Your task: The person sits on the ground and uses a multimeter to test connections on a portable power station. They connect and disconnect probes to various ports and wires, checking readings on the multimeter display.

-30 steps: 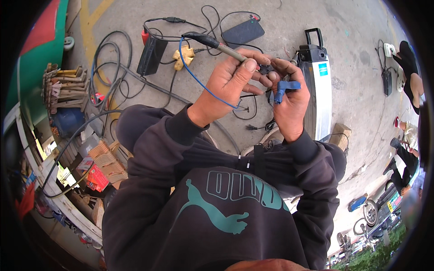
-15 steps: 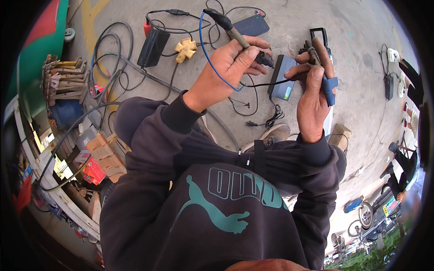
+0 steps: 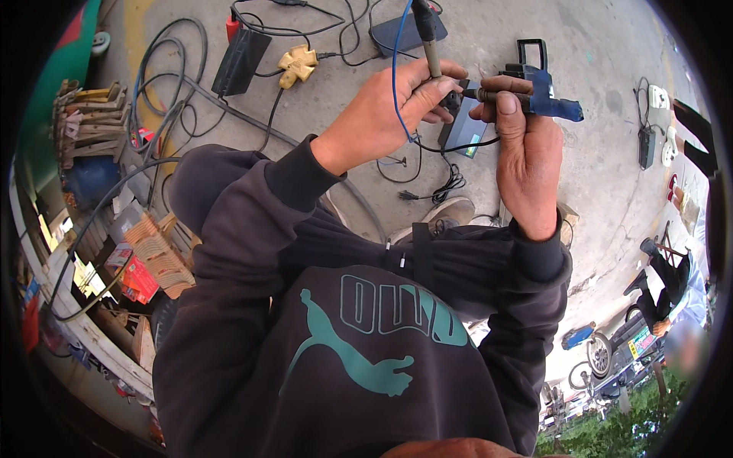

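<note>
My left hand [image 3: 389, 114] grips a thin rod-shaped tool [image 3: 429, 42] with a dark handle pointing up, and a blue wire [image 3: 397, 84] loops across its fingers. My right hand [image 3: 527, 153] is closed on a blue pistol-shaped tool [image 3: 546, 103], whose dark nose points left toward the left hand's fingertips. A black cable [image 3: 450, 145] hangs from between the two hands down to the concrete floor. Both dark sleeves rise from the lower edge.
On the concrete floor [image 3: 595, 69] lie a grey box with a black handle [image 3: 466, 130], a black box [image 3: 238, 61], a yellow plug adapter [image 3: 298, 65], a dark flat case [image 3: 397, 34] and tangled cables [image 3: 164, 114]. Shelves with boxes [image 3: 137, 259] stand left. A person [image 3: 672, 298] sits right.
Both hands have lifted and moved right, away from my chest. The right hand has turned so the blue tool now points left at the left hand's fingertips.
</note>
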